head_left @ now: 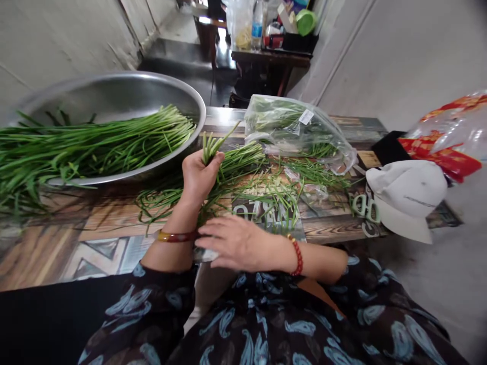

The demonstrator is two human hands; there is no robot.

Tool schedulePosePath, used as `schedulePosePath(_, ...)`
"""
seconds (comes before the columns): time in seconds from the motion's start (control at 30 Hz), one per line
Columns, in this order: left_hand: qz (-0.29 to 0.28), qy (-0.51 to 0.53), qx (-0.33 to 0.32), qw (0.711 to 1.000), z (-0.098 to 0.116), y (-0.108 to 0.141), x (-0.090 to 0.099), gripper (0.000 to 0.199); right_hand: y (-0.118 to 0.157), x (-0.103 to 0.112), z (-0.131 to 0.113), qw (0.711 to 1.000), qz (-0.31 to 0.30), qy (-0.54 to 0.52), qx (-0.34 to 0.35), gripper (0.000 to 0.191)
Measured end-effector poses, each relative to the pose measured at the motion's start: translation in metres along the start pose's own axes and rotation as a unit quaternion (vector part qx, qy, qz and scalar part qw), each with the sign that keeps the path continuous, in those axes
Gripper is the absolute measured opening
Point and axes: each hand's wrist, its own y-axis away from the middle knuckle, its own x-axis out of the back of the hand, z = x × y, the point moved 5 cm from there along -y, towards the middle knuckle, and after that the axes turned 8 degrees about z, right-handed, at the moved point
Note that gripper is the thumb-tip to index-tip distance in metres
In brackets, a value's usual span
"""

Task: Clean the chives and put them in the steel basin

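My left hand (201, 175) is closed around a small bunch of green stalks (211, 145), whose pale cut ends stick up above the fist. Just below and to the right, my right hand (238, 242) is held flat with its fingers stretched out, near my left wrist. Behind my left hand a pile of stalks (243, 159) lies on the wood-patterned table (102, 215). Loose trimmings (274, 195) are scattered to its right. A large metal basin (146, 96) at the left holds a thick heap of long green stalks (125, 144).
A clear plastic bag (297, 119) of greens lies at the back of the table. At the right are a white cap (407, 187) and a red and clear plastic bag (449, 147). A small table (272, 58) with a bottle (257, 28) stands farther back.
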Motion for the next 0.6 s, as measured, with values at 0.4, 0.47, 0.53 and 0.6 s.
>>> schedulePosePath(0.4,-0.044,0.014,-0.034,0.998,0.006,0.005,-0.01,0.035,0.099,0.033,0.131,0.964,0.03,0.08,-0.251,0.049)
schedulePosePath(0.47,-0.05,0.012,-0.032,0.998,0.006,0.005,-0.01,0.035,0.107,0.057,0.153,0.952,0.066,0.094,-0.284,0.045)
schedulePosePath(0.53,-0.061,0.011,-0.029,0.998,0.006,0.006,-0.011,0.037,0.108,0.078,0.158,0.935,0.123,0.113,-0.312,0.038)
schedulePosePath(0.6,-0.083,0.009,-0.024,0.996,0.006,0.008,-0.013,0.039,0.1,0.089,0.149,0.928,0.16,0.124,-0.312,0.032)
